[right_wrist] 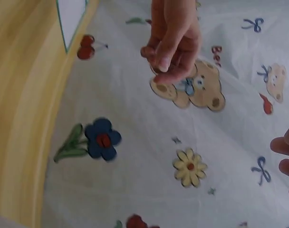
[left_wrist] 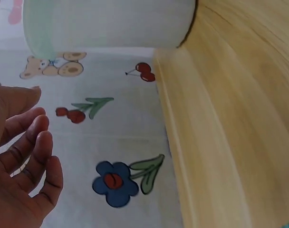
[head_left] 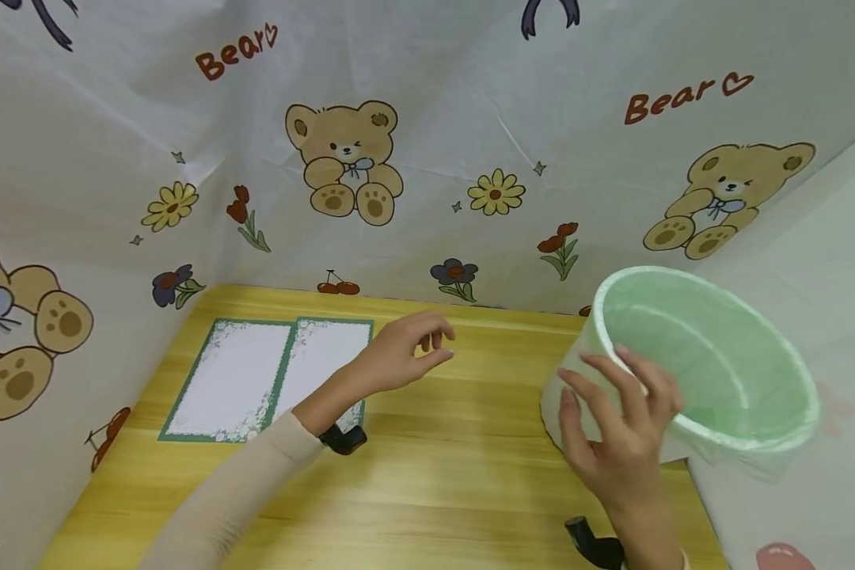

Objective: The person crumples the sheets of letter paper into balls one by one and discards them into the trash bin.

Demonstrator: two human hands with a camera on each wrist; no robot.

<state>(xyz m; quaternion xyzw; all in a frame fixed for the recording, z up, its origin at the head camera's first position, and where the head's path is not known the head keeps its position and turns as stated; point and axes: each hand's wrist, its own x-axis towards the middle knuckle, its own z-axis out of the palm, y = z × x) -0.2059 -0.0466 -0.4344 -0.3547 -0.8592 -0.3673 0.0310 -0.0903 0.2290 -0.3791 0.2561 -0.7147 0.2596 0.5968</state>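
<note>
My left hand hovers over the wooden table near the cards, its fingers loosely bent and holding nothing. My right hand, also holding nothing, is raised in front of a white bin with its fingers spread and slightly curved. In the head view its fingertips overlap the bin's near rim. A pale green bag lines the bin and folds over the rim. The left wrist view has the left hand below the bin wall. Only fingertips of the right hand show in the right wrist view.
Two white cards with green floral borders, a left one and a right one, lie on the left of the table. The left forearm partly covers the right card. A bear-print cloth hangs behind and beside the table.
</note>
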